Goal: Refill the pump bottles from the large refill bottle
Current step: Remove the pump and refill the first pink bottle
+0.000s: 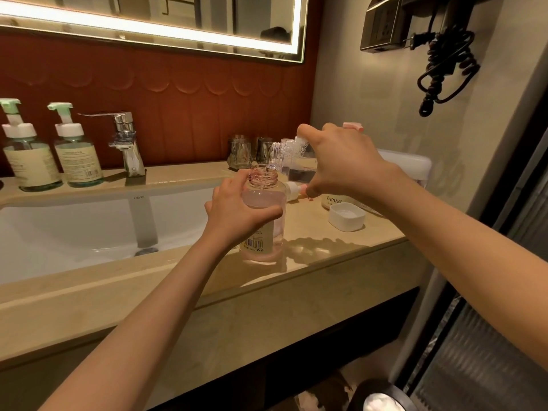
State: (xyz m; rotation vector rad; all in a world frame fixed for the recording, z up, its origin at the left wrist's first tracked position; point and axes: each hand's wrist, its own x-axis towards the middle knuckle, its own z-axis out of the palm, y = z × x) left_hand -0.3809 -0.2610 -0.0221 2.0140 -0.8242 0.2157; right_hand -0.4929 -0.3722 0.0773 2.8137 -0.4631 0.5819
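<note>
Mid-pour: the right hand point(338, 164) clamps the tilted refill bottle point(292, 161) over the uncapped pink pump bottle point(267, 203), which the left hand point(237, 215) grips on the surface point(326, 247). Its level looks high — recapping remains.

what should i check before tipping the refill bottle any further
1. pink bottle neck open, pump off and lying behind it: ok
2. left hand grips it upright on the counter: ok
3. refill bottle, tilted by the right hand, mouth over the neck: ok
4. room left in the pink bottle: level looks below the shoulder, ok
5. drips on the counter: cannot tell
</note>
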